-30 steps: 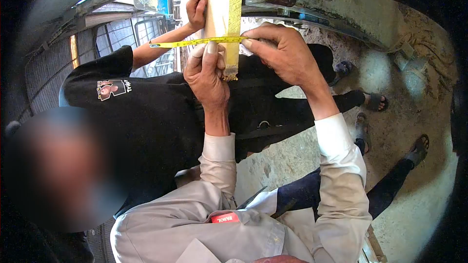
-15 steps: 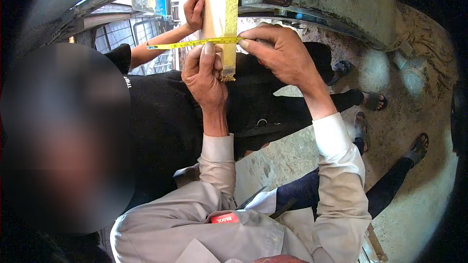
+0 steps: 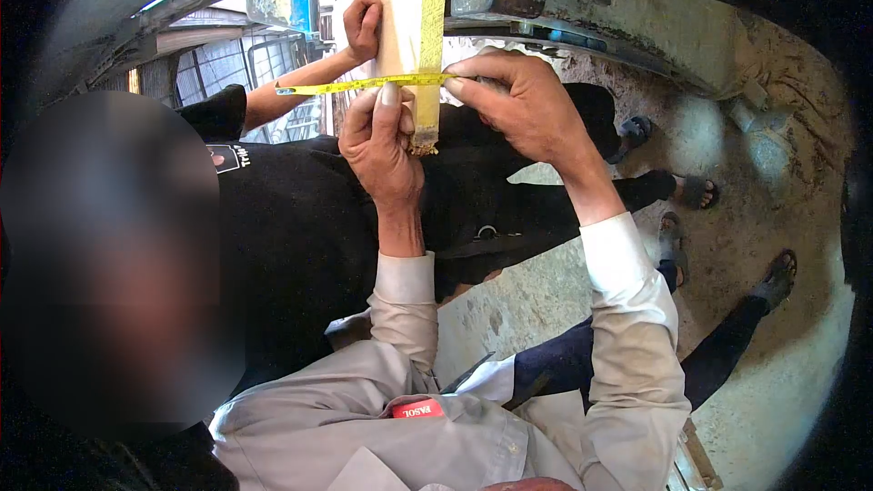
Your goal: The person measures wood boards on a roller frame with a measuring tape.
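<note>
A yellow measuring tape (image 3: 359, 85) runs crosswise over the end of a board with a rough yellow edge (image 3: 433, 23). My left hand (image 3: 386, 150) is closed, its thumb and fingers pinching the tape just left of that edge. The tape's free tip sticks out past it to the left. On the other side, my right hand (image 3: 527, 105) pinches the tape between thumb and fingers near the board's right side. The board's lower end looks ragged and crumbly. Whatever else my right fingers cover is hidden.
A person in black clothes (image 3: 300, 236) stands close on the left, with a closed hand (image 3: 364, 25) against the board's pale face. Worn machinery (image 3: 582, 18) is at upper right. Several sandalled feet (image 3: 696, 191) are on the dusty floor (image 3: 755, 382).
Both my hands keep their pinch on the tape, almost unmoved. The view has shifted slightly, and the person at the left has moved a little.
</note>
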`<state>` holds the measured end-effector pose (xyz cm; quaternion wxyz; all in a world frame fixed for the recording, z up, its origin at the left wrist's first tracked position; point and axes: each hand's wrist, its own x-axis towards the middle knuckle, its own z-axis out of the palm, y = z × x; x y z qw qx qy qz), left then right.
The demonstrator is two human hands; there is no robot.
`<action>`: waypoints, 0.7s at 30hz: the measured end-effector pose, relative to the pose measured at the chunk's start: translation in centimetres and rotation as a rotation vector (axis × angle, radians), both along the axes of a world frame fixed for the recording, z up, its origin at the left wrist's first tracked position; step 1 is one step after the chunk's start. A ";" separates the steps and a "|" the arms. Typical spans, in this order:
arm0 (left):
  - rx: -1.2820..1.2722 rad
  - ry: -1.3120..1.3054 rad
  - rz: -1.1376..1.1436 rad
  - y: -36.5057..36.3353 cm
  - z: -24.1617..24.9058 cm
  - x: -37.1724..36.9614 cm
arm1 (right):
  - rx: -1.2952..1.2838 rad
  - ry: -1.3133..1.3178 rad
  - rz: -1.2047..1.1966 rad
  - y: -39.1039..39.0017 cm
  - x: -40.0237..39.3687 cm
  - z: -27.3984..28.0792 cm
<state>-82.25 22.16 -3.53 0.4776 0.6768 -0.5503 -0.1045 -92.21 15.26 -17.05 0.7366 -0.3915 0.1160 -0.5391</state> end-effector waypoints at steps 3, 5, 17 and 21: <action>0.003 -0.028 -0.017 -0.2 -0.1 0.0 | -0.002 -0.007 0.005 -0.2 -0.1 0.0; 0.000 -0.040 -0.026 -0.3 -0.1 0.0 | 0.000 0.021 0.022 -0.3 -0.2 0.0; 0.014 -0.013 0.057 -0.1 -0.2 -0.5 | 0.009 0.024 0.041 -0.3 -0.7 0.1; -0.010 -0.021 0.060 1.2 -0.9 -0.7 | 0.014 0.093 0.066 1.1 -2.0 0.4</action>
